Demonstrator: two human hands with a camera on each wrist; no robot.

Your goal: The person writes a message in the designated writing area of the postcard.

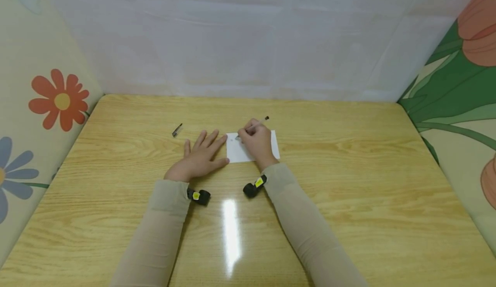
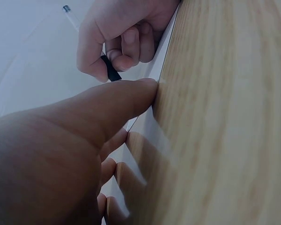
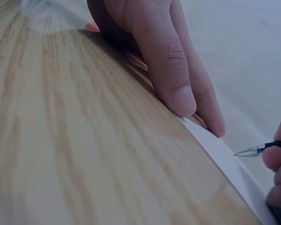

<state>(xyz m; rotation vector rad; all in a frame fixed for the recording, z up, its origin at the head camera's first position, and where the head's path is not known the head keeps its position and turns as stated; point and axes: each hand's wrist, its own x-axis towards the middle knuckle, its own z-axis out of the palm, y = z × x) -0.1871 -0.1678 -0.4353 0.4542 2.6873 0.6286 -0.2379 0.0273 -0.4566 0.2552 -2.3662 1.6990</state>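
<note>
1. White paper card point(image 1: 248, 151) lies flat on the wooden table point(image 1: 348, 183).
2. Right hand point(image 1: 257, 142), resting on the card, grips a pen point(image 1: 255, 125), fingers curled.
3. Left hand point(image 1: 199, 157), fingers straight, presses the card's left edge.
4. Pen cap point(image 1: 177, 129) lies left of the card.

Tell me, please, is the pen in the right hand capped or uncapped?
Uncapped: the pen shows a bare metal tip over the paper, and a small dark cap lies apart on the table.

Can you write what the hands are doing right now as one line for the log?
right hand: holds pen, tip over white card | left hand: flat, fingers at card edge | pen cap: apart on table
</note>
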